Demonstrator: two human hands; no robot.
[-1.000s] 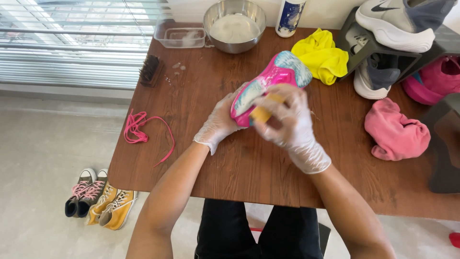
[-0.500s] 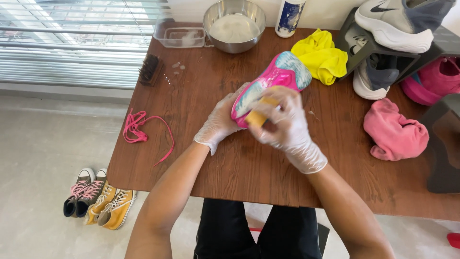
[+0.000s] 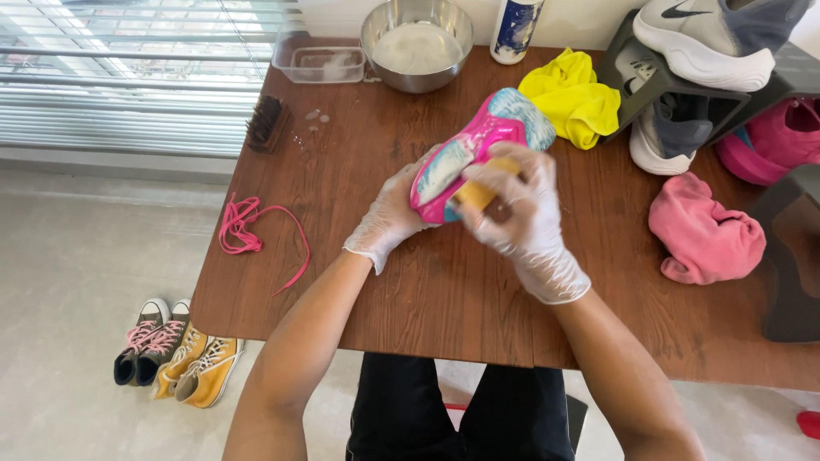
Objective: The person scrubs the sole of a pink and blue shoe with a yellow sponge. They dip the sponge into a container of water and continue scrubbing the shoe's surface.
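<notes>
Gloved hands working a pink shoe (image 3: pixel 478 149) with a brush (image 3: pixel 478 192) over a wooden table (image 3: pixel 427 290).

The shoe is sitting mid-table, well in from every edge, with bare wood lying open in front of it toward the near edge and to its left. Pink laces (image 3: pixel 248 235) are lying near the left edge; a dark brush (image 3: pixel 266 124) is resting near the far-left corner. A steel bowl (image 3: pixel 417 43), a clear tub (image 3: pixel 318 61) and a bottle (image 3: pixel 515 30) are lining the far edge; a yellow cloth (image 3: pixel 574 98) is lying just beside the shoe's toe. A pink cloth (image 3: pixel 705 235) is lying to the right, near a rack (image 3: pixel 649 81) with a grey sneaker (image 3: pixel 713 38). Small shoes (image 3: pixel 175 354) are standing on the pale floor. The shoe is showing pink with pale blue-white patches. The left hand (image 3: pixel 389 218) is cupping and grasping the shoe's heel end; the right hand (image 3: pixel 521 213) is clenching the tan brush against the shoe's side.
</notes>
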